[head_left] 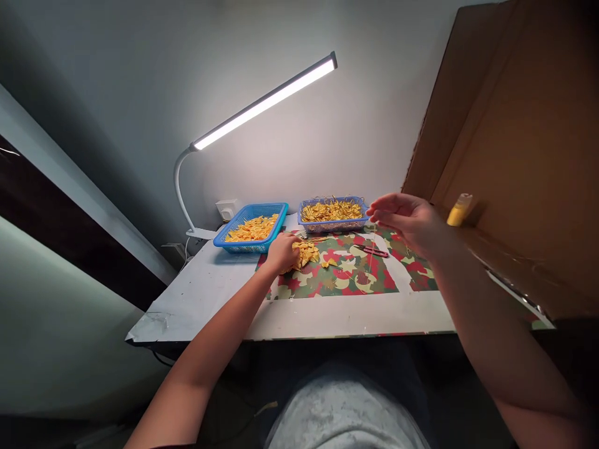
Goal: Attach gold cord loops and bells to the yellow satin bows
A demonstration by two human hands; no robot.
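Note:
My left hand (282, 251) reaches down onto a loose pile of small yellow folded pieces (307, 254), its fingers curled; what lies between the fingertips is hidden. Raised above the right side of the mat is my right hand (410, 221), with thumb and fingers pinched together. A thin pale thread (372, 259) hangs from that pinch toward the camouflage-patterned mat (346, 284). Pink-handled thread snips (373, 251) lie on the mat between the hands. Close behind the pile are some thin gold strands (316, 239).
A blue basket (253, 248) of yellow pieces stands at the back left. Beside it, a purple basket (333, 226) holds yellow pieces with gold cords. A lit lamp (266, 103) leans over the table (201, 305). At right are a cardboard sheet (524, 137) and a yellow-filled bottle (459, 210).

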